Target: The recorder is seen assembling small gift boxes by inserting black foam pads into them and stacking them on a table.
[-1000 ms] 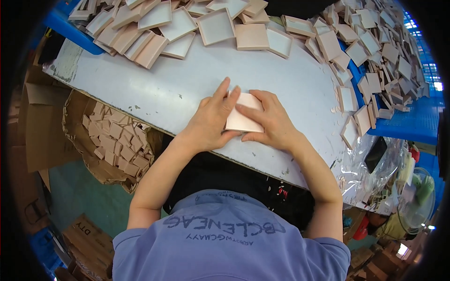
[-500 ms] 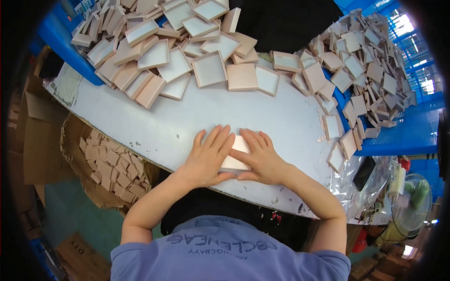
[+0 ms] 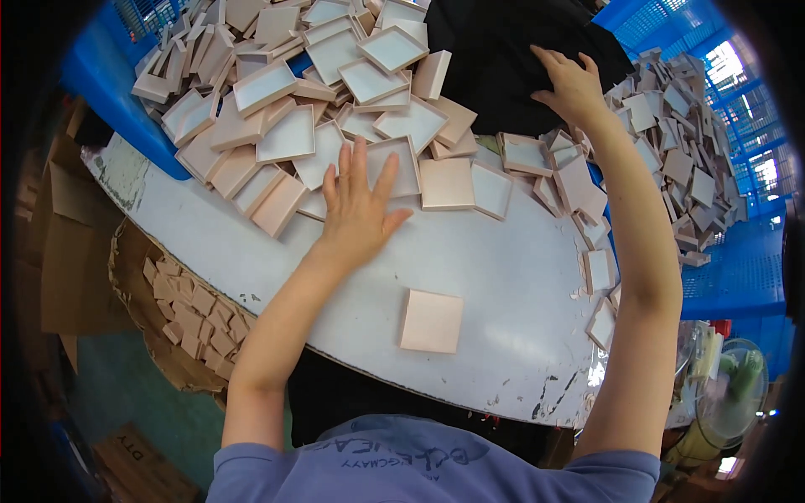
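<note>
On the white table in front of me lies a square pale pink box, flat and untouched, its plain side up. My left hand is stretched out with fingers spread, at an open pink box tray at the front of the left heap; whether the fingertips touch it I cannot tell. My right hand reaches far forward, fingers apart and holding nothing, over black cloth beside the right heap of box halves.
Box halves spill from a blue crate at far left. Another blue crate at right holds many more. Below the table's left edge, a large carton contains pink pieces. A fan stands at lower right.
Both hands have let go of the pink box, which stays on the table. My left hand has moved forward to the left heap, my right hand forward and right over the black cloth.
</note>
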`<state>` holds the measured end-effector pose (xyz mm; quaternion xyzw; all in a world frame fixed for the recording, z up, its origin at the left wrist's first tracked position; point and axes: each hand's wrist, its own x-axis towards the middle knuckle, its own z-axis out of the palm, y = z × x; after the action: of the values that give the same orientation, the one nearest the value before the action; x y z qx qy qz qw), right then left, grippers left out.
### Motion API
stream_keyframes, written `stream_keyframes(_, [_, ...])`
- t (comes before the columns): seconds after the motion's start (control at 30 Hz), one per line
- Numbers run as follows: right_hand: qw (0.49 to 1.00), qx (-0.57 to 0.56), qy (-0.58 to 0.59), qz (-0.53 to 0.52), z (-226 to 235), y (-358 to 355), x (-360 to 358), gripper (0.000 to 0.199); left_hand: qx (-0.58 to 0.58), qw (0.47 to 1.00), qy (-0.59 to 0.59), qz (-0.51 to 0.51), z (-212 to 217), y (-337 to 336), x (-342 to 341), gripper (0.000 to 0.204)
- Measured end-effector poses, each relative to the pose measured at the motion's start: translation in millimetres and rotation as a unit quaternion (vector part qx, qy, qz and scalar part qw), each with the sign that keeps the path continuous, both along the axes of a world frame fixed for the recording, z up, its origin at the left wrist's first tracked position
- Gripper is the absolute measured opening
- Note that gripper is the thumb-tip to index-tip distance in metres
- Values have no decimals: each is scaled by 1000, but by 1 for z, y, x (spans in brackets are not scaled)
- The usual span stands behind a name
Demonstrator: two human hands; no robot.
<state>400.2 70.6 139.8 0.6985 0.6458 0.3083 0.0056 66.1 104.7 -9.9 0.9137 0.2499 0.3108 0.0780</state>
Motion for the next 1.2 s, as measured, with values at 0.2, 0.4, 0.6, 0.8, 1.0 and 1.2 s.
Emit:
stream_keyframes(0.2, [997, -35, 75, 7, 5, 6, 17, 46, 20, 997, 68, 28, -11, 14, 8, 72])
stream_keyframes(0.4, [983, -3, 171, 61, 6, 7, 29, 31, -17, 999, -42, -26, -11, 17, 7, 77])
stream_keyframes(0.6, [955, 11, 283, 85, 6, 5, 30, 24, -60, 971, -149, -178, -1, -4, -2, 75])
stream_keyframes(0.8, [951, 11, 289, 113, 5, 3, 27, 24, -156, 918, -115, -346, 17, -68, -32, 62])
stream_keyframes(1.0, [819, -25, 554, 151, 13, 2, 21, 10, -175, 910, 66, -370, 12, -89, -49, 53])
stream_keyframes(1.2, [888, 83, 425, 155, 14, -14, 9, 19, -179, 911, 61, -368, 9, -88, -46, 55])
